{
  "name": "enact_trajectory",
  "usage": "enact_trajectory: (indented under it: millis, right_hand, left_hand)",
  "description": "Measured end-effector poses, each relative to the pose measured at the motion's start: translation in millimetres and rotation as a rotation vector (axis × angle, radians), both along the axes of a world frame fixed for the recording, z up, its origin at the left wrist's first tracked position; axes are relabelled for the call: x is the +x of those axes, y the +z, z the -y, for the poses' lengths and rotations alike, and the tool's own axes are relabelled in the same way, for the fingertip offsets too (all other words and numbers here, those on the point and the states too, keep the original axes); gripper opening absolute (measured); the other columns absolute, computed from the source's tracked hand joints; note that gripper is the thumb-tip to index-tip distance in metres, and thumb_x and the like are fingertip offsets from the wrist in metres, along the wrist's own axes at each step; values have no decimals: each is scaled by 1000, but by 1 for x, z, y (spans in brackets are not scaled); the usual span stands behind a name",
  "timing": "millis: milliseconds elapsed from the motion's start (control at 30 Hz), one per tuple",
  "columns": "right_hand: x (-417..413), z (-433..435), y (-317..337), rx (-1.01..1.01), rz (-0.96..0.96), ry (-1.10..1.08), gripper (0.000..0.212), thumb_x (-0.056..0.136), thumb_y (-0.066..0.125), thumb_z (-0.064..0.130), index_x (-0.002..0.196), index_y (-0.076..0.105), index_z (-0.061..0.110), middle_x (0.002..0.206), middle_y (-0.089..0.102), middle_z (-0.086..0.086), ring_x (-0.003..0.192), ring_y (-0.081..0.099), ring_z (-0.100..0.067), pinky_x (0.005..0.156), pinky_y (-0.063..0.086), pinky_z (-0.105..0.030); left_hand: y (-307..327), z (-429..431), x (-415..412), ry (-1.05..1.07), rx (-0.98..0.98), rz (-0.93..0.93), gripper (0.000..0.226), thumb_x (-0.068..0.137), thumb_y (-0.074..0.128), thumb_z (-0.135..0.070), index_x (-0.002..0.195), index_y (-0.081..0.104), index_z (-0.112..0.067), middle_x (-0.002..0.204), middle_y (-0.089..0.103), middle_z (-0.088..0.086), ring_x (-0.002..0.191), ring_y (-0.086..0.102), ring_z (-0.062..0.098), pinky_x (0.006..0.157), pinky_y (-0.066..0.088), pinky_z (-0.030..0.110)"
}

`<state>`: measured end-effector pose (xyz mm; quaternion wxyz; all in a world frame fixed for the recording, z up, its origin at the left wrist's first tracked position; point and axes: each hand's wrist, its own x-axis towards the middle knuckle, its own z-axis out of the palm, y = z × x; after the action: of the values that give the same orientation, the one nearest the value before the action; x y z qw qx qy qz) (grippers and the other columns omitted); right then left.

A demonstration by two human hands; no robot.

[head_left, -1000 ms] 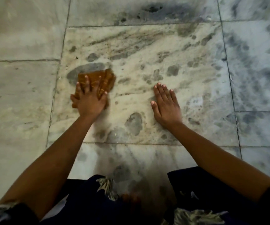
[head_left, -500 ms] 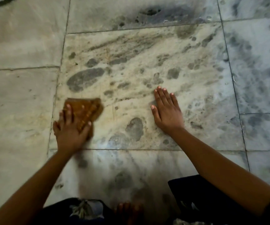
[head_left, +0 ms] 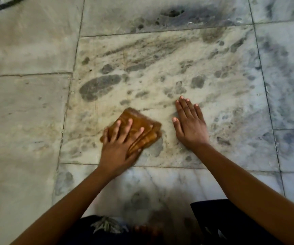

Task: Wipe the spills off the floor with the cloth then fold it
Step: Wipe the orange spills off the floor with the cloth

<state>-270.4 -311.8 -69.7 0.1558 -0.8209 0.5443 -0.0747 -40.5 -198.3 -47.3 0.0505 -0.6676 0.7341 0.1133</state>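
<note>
Currently, head view only. Left hand (head_left: 118,147) pressed flat on cloth (head_left: 139,129), fingers spread and extended over its top, not curled round it; cloth bunched in loose layers, lying on the stained tile (head_left: 160,71) at centre of frame, just left of the right hand. Right hand (head_left: 189,124) palm-down on bare floor, fingers straight and together, holding nothing, close to the cloth but apart from it.

Risks, as judged:
- Cloth slipping from under the flat palm on a fast stroke, since nothing pins it but downward pressure.
- Layers spreading apart, leaving less pad against the floor.
- Dark marks above centre left unwiped; spill or marble veining cannot be told.
- Bracing hand sliding if the tile is wet.

Count: cloth, one; hands, two; dark blotches on the centre tile, many.
</note>
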Motion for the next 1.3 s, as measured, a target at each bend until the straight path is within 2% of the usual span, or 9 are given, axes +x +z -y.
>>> enact_trajectory:
  millis: [133,267,367,567,733,867,1000,1167,1300]
  right_hand:
    - [1,0,-1,5,2,-1,64,93,17,42,148,22,10,157,17,-7,145,11,-19,118,1,-35]
    - [1,1,0,2,-2,-1,64,92,18,42,148,22,11,156,17,-8,145,11,-19,117,0,-34]
    - [0,0,1,9,2,5,64,92,19,42,148,22,10,156,17,-8,144,9,-17,117,0,-34]
    - [-1,0,0,14,-15,13,64,93,17,42,149,20,11,157,14,-7,144,4,-14,118,-1,-35]
    - [-2,-1,3,25,-1,15,66,92,13,44,148,23,11,157,16,-7,145,8,-17,117,-2,-33]
    - [-3,2,7,78,51,21,75,87,4,52,149,20,14,158,14,-4,145,5,-15,117,-6,-30]
    - [-3,0,26,168,119,16,70,91,7,52,150,14,15,158,15,-4,145,7,-14,115,-3,-27]
    - [-8,-5,64,169,151,58,62,96,14,47,150,15,17,157,19,-2,145,12,-14,116,2,-28]
    - [-18,10,102,101,96,156,75,88,4,58,150,16,17,156,22,-2,144,16,-16,117,10,-32]
  left_hand:
    - [-2,16,63,220,17,54,66,87,20,-65,147,24,-36,159,13,3,144,12,32,112,10,58]
    - [0,131,89,591,19,49,61,94,30,-57,149,10,-39,160,-6,-2,146,-4,29,113,4,58]
    - [4,212,79,680,36,-29,62,94,31,-56,149,6,-40,159,-10,-1,145,-7,34,111,1,63]
    - [15,247,4,382,103,-18,63,94,33,-55,149,8,-39,160,-9,-1,145,-8,35,111,1,61]
    - [22,171,-11,53,45,109,59,95,34,-50,148,11,-39,160,5,-1,146,10,27,112,21,48]
    - [45,97,-15,-58,70,114,54,96,38,-42,147,22,-36,157,21,-2,139,32,23,99,40,36]
    - [69,49,-18,195,112,-296,42,94,51,-33,137,47,-29,124,62,1,103,61,21,70,43,23]
    - [97,43,-10,783,217,-1067,29,92,57,-30,118,62,-17,114,67,6,102,63,19,82,48,23]
    - [128,57,-5,989,280,-1207,33,92,52,-43,107,64,-16,99,70,9,91,66,23,79,53,32]
